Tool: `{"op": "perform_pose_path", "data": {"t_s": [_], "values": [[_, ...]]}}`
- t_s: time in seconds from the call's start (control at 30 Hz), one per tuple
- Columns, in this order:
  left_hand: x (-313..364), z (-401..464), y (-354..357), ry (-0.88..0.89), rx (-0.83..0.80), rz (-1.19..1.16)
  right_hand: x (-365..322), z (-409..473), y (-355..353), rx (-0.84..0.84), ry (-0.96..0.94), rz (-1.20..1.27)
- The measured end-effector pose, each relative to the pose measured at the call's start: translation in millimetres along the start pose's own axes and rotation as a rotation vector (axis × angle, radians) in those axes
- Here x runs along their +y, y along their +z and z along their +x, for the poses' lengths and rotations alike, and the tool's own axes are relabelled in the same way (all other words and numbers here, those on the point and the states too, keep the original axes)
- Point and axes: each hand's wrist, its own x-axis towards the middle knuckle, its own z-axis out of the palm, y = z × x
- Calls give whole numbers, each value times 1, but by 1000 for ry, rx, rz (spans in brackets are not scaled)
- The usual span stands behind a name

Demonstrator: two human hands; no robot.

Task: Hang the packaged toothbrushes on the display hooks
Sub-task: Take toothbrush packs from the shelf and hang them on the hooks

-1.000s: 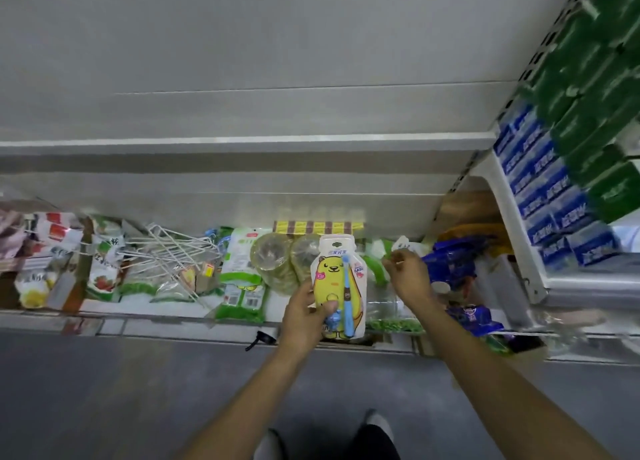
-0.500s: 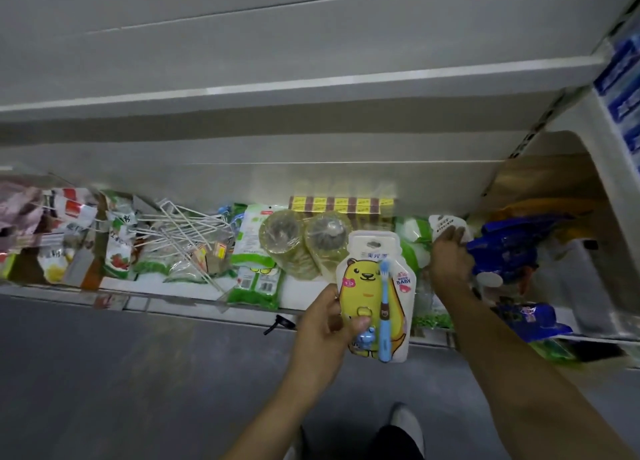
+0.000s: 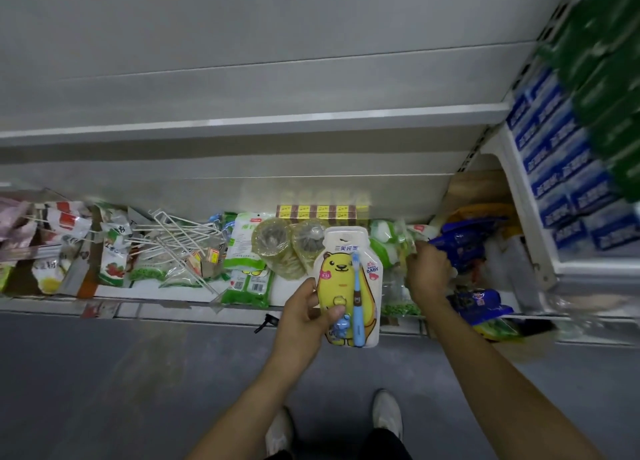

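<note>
Head view, right hand [image 3: 427,272] fingertips buried among blurred packets [image 3: 391,248]

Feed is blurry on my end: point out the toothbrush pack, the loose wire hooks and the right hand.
toothbrush pack [image 3: 341,279]: head view, yellow bear card.
wire hooks [image 3: 173,239]: head view, middle of pile.
right hand [image 3: 427,272]: head view, back of hand.

Yellow bear-printed toothbrush package [image 3: 347,286] with blue brush, held upright over the bottom shelf's front edge.
</note>
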Motion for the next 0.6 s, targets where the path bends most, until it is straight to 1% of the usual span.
{"op": "perform_pose_path", "data": {"t_s": [0.17, 0.23, 0.33, 0.47, 0.6], "values": [[42, -28, -15, 10, 28, 32, -22, -35, -67, 24, 40, 468], [61, -41, -23, 31, 31, 39, -36, -51, -96, 21, 35, 584], [90, -64, -39, 55, 27, 25, -62, -76, -140, -25, -34, 673], [132, -93, -71, 114, 16, 10, -105, -112, -195, -139, -160, 793], [166, -123, -113, 184, 17, -12, -157, -155, -244, -218, -285, 814]]}}
